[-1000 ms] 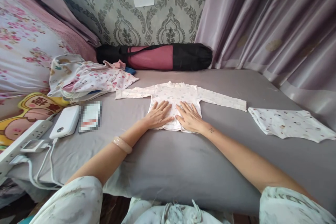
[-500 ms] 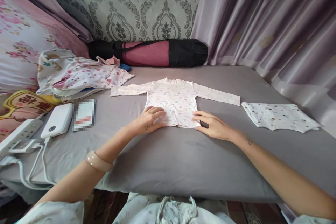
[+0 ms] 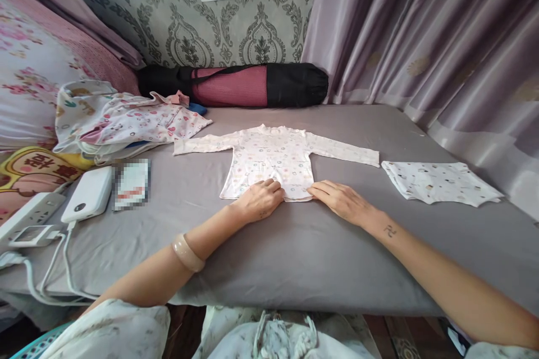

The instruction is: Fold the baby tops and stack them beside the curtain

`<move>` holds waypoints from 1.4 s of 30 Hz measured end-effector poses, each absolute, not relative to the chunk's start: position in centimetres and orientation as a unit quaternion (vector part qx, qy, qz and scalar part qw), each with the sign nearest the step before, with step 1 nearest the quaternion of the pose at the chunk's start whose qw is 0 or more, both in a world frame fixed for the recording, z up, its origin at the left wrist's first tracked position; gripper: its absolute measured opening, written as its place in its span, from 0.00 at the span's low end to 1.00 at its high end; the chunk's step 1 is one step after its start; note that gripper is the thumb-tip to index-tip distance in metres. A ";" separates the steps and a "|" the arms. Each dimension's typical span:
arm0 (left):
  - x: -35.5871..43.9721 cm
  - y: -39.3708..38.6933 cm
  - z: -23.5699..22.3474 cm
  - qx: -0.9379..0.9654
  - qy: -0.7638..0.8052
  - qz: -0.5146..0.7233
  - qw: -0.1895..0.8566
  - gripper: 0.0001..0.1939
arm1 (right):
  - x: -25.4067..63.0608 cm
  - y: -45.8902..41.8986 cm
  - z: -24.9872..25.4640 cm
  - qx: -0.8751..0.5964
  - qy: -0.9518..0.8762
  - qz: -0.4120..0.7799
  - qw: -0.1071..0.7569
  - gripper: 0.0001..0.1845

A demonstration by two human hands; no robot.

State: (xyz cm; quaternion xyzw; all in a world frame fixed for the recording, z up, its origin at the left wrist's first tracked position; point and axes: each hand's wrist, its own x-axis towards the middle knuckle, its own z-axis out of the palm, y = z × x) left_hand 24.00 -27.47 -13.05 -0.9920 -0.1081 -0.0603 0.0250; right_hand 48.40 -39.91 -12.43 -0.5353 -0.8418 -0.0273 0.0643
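A small white long-sleeved shirt (image 3: 269, 157) with a faint print lies flat on the grey sheet (image 3: 261, 258), its sleeves spread out to both sides and its hem towards me. My left hand (image 3: 263, 201) is closed on the hem near its middle, fingers curled over the fabric. At the hem's right corner, my right hand (image 3: 339, 199) pinches the edge between thumb and fingers. Off to the right lies a folded white garment (image 3: 442, 182) with small dark prints.
A heap of children's clothes (image 3: 130, 118) sits at the back left. Along the wall lies a black and pink rolled bag (image 3: 229, 86). On the left are a white power bank (image 3: 87, 193), a power strip (image 3: 31, 219) with cables, and a blurred packet (image 3: 132, 184).
My left hand has moved right along the hem from the left side to the middle and closed on it. My right hand's fingers have drawn together at the right corner.
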 end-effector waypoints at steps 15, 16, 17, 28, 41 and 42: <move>23.0 -25.6 -12.4 -0.949 -0.248 -0.157 -0.114 0.15 | 44.7 -36.2 -9.2 -0.630 -0.773 0.029 0.065 0.20; 23.3 -25.2 -12.7 -0.940 -0.290 -0.162 -0.084 0.15 | 43.7 -35.1 -9.8 -0.636 -0.767 0.020 0.089 0.18; 23.5 -24.8 -13.1 -0.934 -0.315 -0.158 -0.058 0.16 | 42.7 -34.0 -10.6 -0.639 -0.762 0.012 0.108 0.18; 21.2 -23.6 -15.6 -0.937 -0.344 -0.026 -0.059 0.34 | 39.8 -32.1 -15.2 -0.677 -0.728 0.080 0.079 0.32; 17.9 -21.9 -14.7 -0.957 -0.287 0.012 -0.048 0.36 | 44.3 -35.1 -15.2 -0.723 -0.688 0.029 0.056 0.35; 18.2 -21.7 -14.2 -0.959 -0.279 0.010 -0.045 0.36 | 44.2 -34.8 -14.7 -0.722 -0.689 0.022 0.053 0.34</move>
